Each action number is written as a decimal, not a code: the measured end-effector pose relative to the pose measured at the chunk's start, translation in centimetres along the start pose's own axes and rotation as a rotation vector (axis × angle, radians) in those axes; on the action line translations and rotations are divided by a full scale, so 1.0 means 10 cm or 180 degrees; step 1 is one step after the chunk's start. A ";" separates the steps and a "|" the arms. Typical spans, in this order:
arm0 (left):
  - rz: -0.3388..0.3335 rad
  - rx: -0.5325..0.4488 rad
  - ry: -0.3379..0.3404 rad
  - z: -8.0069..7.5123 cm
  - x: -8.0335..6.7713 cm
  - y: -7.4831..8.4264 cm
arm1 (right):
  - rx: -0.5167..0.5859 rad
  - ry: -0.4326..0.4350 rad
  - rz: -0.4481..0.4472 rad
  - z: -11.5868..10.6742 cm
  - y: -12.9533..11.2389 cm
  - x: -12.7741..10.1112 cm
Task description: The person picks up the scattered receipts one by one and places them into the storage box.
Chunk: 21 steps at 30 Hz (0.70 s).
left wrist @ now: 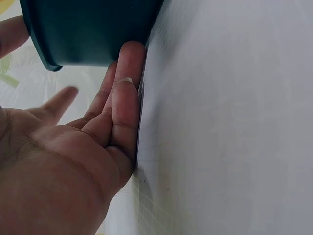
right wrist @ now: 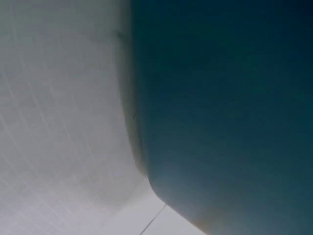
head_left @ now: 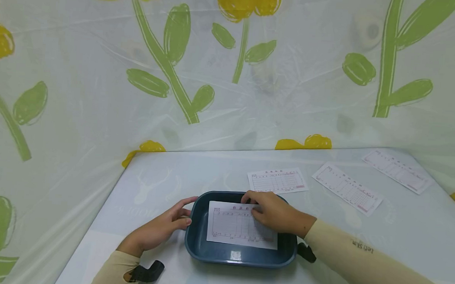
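Right hand (head_left: 275, 214) flat on paper form (head_left: 237, 229) in blue tray (head_left: 240, 255); left hand (head_left: 159, 229), fingers straight, touching tray's 9 o'clock wall.

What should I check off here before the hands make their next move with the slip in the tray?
1. Slip inside the tray: ok. The printed form lies flat in the dark blue tray.
2. Right hand on the slip: ok. Its fingers press on the form's top right part.
3. Left hand steadying the tray: ok. Its straight fingers touch the tray's outer left wall.
4. Tray seated flat on the table: ok.
5. Other slips within reach: ok. Three forms lie on the table behind and to the right of the tray.
6. Slip's edges inside the rim under the right hand: cannot tell, the hand covers that corner.
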<state>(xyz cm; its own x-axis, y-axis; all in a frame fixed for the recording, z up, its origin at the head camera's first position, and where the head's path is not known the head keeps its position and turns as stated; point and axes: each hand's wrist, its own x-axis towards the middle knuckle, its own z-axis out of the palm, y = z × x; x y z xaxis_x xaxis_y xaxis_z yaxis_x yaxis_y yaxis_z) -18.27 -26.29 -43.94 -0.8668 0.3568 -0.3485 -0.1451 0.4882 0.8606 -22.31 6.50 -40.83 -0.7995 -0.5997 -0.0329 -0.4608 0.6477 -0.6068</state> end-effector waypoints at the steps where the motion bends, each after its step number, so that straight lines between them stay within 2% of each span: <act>1: 0.0028 -0.0005 -0.0011 0.00 0.00 0.00 | -0.0010 0.0007 -0.0015 0.00 0.01 0.00; 5: 0.0065 -0.0018 0.0028 -0.01 -0.01 0.00 | -0.0080 0.0015 -0.0066 0.01 0.04 0.01; 9: -0.0005 -0.0017 0.0110 0.01 -0.02 0.02 | -0.0255 0.0014 -0.0062 0.04 0.05 0.03; 21: -0.0016 0.0032 0.0044 0.02 0.00 0.02 | -0.0813 -0.0032 -0.0038 0.13 0.05 0.05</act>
<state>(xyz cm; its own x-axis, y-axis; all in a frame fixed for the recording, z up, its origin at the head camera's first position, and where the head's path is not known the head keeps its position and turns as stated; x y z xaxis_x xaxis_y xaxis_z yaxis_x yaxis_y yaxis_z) -18.23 -25.99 -43.81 -0.8725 0.3434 -0.3475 -0.1446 0.4979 0.8551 -22.49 5.93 -42.17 -0.7902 -0.6118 -0.0357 -0.5535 0.7375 -0.3869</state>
